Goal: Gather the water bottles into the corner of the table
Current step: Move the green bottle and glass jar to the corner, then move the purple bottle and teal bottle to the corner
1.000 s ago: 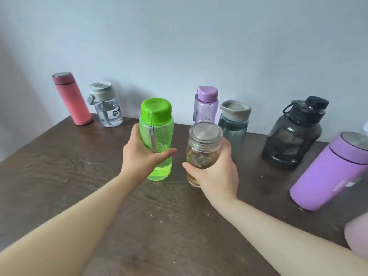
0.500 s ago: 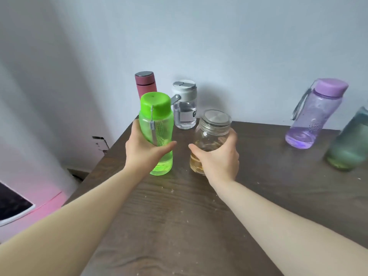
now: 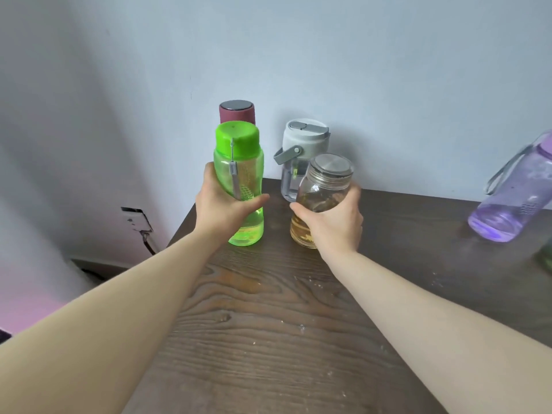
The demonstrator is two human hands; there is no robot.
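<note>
Near the table corner (image 3: 191, 216): left hand (image 3: 222, 212) wraps translucent green plastic bottle (image 3: 239, 186), right hand (image 3: 334, 222) clasps metal-lidded glass jar (image 3: 324, 194); set both down upright, gently.

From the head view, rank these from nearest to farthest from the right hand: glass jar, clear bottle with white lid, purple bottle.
1. Glass jar, gripped in the right hand.
2. Clear bottle with white lid, just behind the jar.
3. Purple bottle, far right by the wall.

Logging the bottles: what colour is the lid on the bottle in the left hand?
Bright green, on the green bottle; the head view shows it clearly.
</note>
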